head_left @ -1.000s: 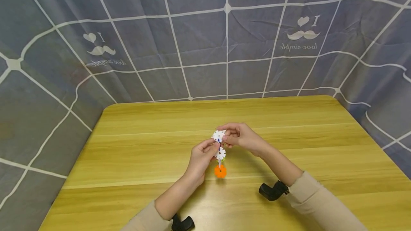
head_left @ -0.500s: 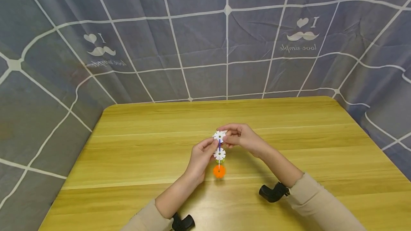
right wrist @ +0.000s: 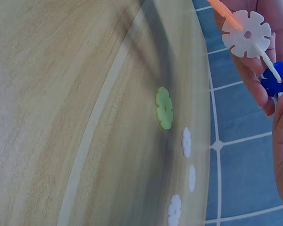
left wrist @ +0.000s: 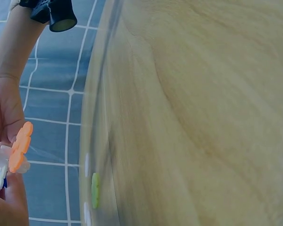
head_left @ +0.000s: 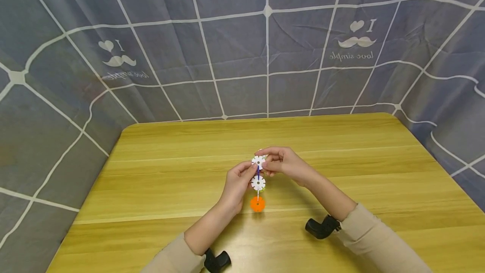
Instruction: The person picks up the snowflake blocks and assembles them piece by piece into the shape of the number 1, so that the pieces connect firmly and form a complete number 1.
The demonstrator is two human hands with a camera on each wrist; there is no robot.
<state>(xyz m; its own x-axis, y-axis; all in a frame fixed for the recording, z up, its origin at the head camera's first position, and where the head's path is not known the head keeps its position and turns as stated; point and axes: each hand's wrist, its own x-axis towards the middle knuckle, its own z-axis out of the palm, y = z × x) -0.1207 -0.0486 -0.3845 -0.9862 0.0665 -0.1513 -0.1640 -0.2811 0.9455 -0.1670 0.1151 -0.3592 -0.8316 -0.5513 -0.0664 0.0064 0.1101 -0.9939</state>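
Observation:
A chain of notched plastic discs hangs between my hands over the table. At its top is a white disc [head_left: 258,162], pinched at the right edge by my right hand [head_left: 287,165]. My left hand [head_left: 235,182] pinches the chain just below, by a blue disc [right wrist: 272,85] seen nearly edge-on in the head view. Farther down come a white disc [head_left: 255,185], another white one edge-on, and an orange disc [head_left: 257,208] at the lower end. In the left wrist view the orange disc [left wrist: 21,143] partly covers the white ones, and fingers hide some of the blue.
Beneath the chain, a green disc [right wrist: 163,118] lies on the wooden table [head_left: 166,172]. Several white discs, including one white disc [right wrist: 186,143], lie beyond it. A grey curtain [head_left: 242,54] with white lines surrounds the table's back and sides. Black wrist mounts [head_left: 322,227] sit on both arms.
The chain's lower end has swung slightly left and down, and its discs face the head camera more squarely. Both hands keep nearly the same place and grip.

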